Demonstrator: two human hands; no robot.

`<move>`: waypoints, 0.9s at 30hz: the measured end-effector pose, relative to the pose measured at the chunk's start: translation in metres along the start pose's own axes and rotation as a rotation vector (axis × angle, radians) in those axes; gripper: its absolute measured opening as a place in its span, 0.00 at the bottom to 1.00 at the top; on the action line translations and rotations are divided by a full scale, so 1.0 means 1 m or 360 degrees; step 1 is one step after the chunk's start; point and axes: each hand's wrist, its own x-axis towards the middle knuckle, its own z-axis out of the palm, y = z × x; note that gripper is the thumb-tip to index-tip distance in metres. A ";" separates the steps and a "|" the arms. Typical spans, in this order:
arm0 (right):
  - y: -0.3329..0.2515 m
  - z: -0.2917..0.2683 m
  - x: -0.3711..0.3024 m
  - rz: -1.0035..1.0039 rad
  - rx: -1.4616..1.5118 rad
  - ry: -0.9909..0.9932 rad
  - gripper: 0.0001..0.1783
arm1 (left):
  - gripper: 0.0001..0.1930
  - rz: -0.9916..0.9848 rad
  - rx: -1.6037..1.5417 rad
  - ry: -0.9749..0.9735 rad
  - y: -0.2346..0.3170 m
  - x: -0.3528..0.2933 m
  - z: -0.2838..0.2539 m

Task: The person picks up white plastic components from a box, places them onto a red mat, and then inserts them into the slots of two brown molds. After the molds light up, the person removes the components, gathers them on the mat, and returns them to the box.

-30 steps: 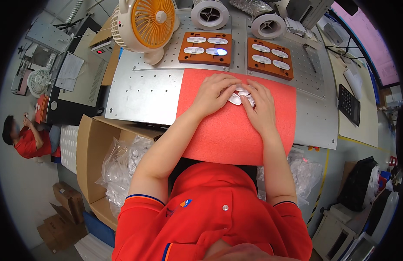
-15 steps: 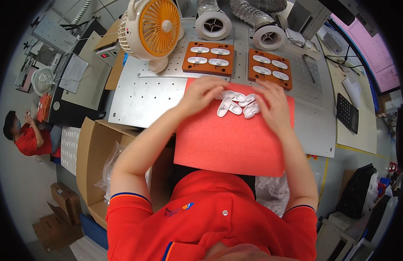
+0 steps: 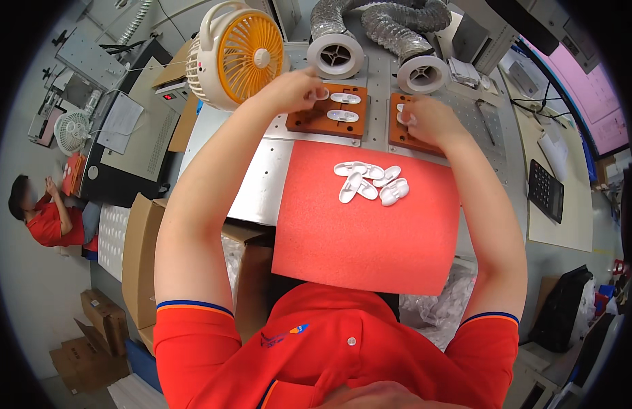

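Observation:
My left hand [image 3: 297,92] reaches over the left orange-brown block [image 3: 317,123], its fingers closed on a small white oval plastic part [image 3: 322,94]. Two more white oval parts [image 3: 344,108] lie on that block's right half. At the right orange-brown block [image 3: 401,136], the fingertips of my right hand [image 3: 433,121] are pinched on a white oval part [image 3: 406,117]. The hand covers most of that block. A loose pile of white oval shells [image 3: 360,178], some hollow side up, rests on a red foam sheet [image 3: 357,238] in front of me.
A white and orange fan [image 3: 251,58] stands at the back left. Two ducts with round white nozzles [image 3: 335,56] are behind the blocks. To the right are a calculator [image 3: 546,191] and a monitor. An open cardboard box [image 3: 142,252] is at left, with another person [image 3: 53,218] beyond.
Both hands have left the white shells on the red sheet and moved away from me to the blocks, each taking hold of a part there. The view has shifted slightly.

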 end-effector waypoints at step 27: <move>0.064 0.011 -0.033 -0.0155 0.0121 0.0075 0.13 | 0.21 -0.0103 0.0331 -0.0210 0.067 0.035 0.009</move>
